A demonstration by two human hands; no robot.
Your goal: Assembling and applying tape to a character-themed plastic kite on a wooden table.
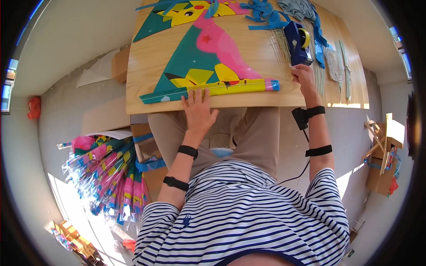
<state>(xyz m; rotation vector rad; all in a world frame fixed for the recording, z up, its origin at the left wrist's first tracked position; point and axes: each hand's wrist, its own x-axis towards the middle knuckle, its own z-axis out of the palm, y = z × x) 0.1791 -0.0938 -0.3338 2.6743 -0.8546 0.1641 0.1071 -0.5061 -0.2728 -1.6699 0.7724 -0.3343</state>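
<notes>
A triangular plastic sheet (184, 57), printed in green, pink and yellow, lies on the wooden table before me. Its near edge is a long folded strip with a thin pale rod (173, 92) along it. My left hand (198, 111) lies on this strip, fingers spread and pressing down. At the near end of a dark blue tape dispenser (294, 44), which carries a yellow roll of tape (304, 38), is my right hand (304, 76). Its thumb and fingers are pinched together there; whatever is between them is too small to make out.
A second printed sheet (188, 15) lies at the far side of the table (146, 57). Blue strips (266, 13) and several thin rods (277, 44) surround the dispenser. A clear plastic packet (333, 64) sits right. Many rolled printed sheets (108, 173) are piled at my lower left.
</notes>
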